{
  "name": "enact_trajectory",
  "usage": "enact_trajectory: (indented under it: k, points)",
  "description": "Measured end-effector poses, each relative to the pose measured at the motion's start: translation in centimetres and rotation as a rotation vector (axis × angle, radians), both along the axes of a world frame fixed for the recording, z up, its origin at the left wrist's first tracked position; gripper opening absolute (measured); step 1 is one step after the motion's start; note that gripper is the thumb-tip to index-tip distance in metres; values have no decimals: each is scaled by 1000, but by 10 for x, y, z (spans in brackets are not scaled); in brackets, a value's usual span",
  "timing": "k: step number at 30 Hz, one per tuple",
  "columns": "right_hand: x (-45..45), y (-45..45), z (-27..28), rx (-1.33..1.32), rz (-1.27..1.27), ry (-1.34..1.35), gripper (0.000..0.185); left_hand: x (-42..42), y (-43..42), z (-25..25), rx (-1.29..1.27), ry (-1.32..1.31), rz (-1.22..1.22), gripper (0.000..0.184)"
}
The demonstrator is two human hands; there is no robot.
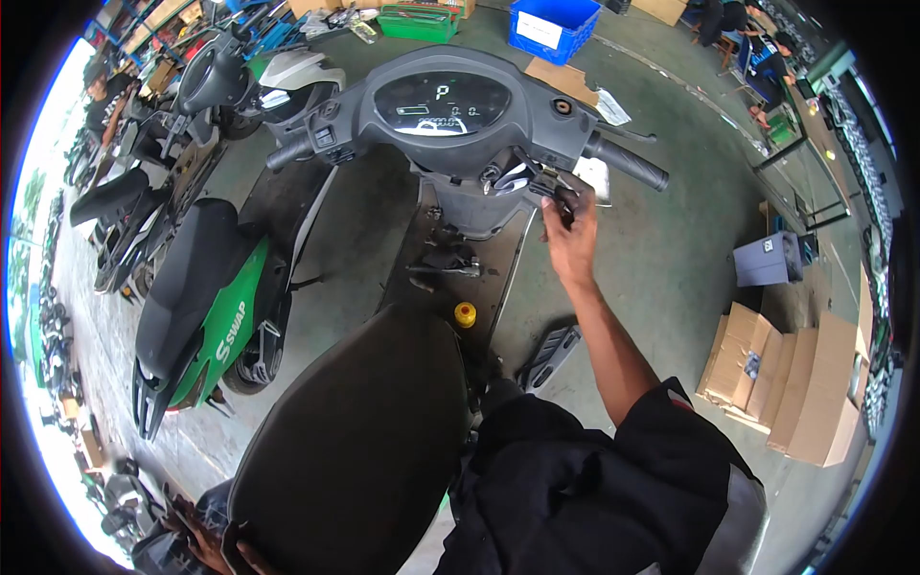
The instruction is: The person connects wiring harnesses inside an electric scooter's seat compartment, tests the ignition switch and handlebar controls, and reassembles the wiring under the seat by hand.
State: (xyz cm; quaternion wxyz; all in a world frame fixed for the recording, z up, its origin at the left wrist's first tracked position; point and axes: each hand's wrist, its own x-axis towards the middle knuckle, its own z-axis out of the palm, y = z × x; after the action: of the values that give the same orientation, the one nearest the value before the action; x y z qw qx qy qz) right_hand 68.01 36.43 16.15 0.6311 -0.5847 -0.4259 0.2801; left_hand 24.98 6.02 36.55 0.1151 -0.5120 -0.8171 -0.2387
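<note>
Right hand (572,222): grip narrow, thumb and fingers closed around a small dark part (544,182). Part sits below the dashboard (441,103), just beside the key lock (489,180), inboard of the right handle (628,161). Left hand: out of view; grip cannot be told.

Risks (judged): part is small and held by the fingers, so a slack pinch could drop it onto the footboard (412,225) or floor (652,240). Loose dark parts (446,259) lie on the footboard; a fallen piece could be lost among them. The yellow cap (465,314) there could be knocked off by a foot. A sideways knock against the lock could scratch or bend something.

Orientation: part's long axis seems to slant from upper left to lower right, one end toward the lock; fingers cover much of it, exact direction uncertain. Scooter points away from the wearer, long axis from seat (355,450) up to dashboard.
</note>
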Motion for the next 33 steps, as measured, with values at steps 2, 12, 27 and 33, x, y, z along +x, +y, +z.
enact_trajectory:
  k: [2,12,27,33]
  points:
    - [0,9,-7,106,-101,92,29,0,2,-1,-2,0,1,38]
    - [-1,33,-14,116,-274,53,25,-1,1,-3,-33,-9,9,38]
    - [48,60,-8,23,62,-51,64,-8,-8,-3,-79,-43,44,37]
    - [59,72,-28,103,66,-49,72,-8,-11,-2,-91,-48,68,36]
